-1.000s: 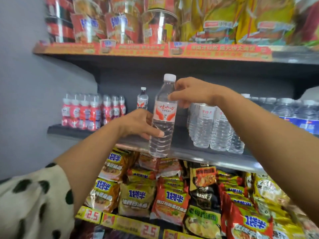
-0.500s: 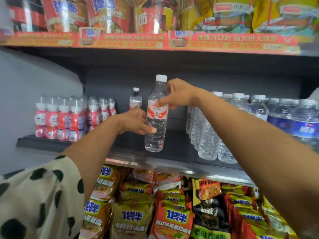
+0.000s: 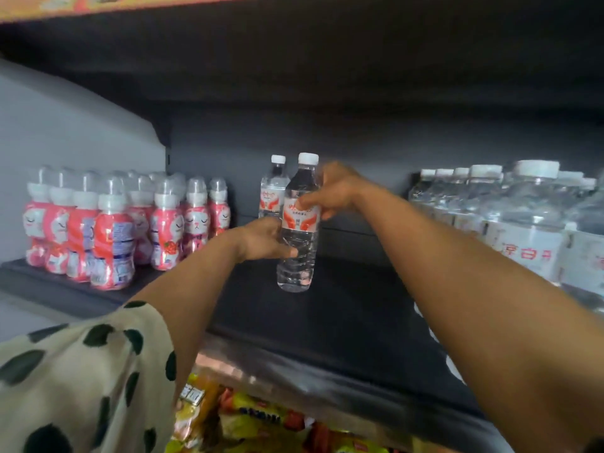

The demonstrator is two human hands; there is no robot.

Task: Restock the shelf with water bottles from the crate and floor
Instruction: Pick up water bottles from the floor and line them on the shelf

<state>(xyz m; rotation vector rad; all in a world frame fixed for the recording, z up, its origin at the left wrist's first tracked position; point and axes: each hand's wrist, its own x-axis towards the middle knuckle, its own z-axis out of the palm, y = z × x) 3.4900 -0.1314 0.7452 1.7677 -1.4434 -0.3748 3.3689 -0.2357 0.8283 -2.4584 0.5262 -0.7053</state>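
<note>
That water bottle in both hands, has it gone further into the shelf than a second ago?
Yes. The held water bottle was out by the shelf's front edge; now it is deeper in, just in front of the lone red-label bottle by the back wall.

I see both hands on one upright water bottle [image 3: 298,230] on the dark shelf [image 3: 343,308]: left hand [image 3: 266,240] grips its lower body, right hand [image 3: 330,191] pinches its label. A second bottle [image 3: 273,191] stands just behind it, pink bottles [image 3: 111,223] left.

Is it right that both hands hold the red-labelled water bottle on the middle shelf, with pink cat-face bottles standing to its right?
Not quite: the head view shows the pink cat-face bottles to the left of the water bottle, which the left hand and right hand grip.
</note>
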